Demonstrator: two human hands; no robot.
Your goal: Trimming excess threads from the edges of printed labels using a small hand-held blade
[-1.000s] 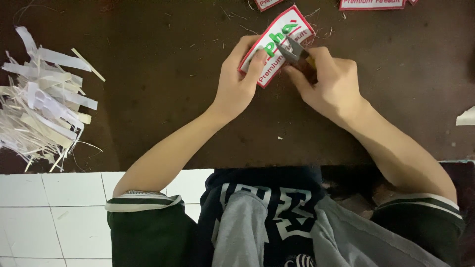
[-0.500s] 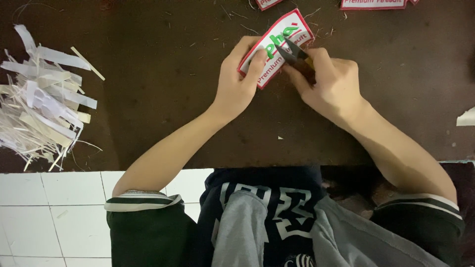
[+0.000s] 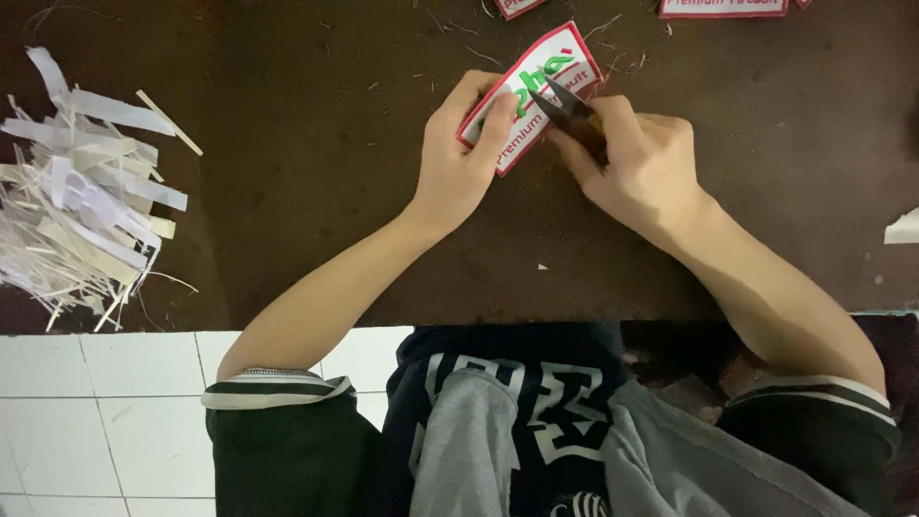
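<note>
Left hand (image 3: 459,163) pinches the patch (image 3: 525,98) by its near-left edge, thumb on top. Right hand (image 3: 643,163), just right of the patch, is closed on small snips (image 3: 567,107) (blades over the patch's face). Paper strips (image 3: 81,206) lie far left of the patch; more patches (image 3: 723,8) beyond it.
</note>
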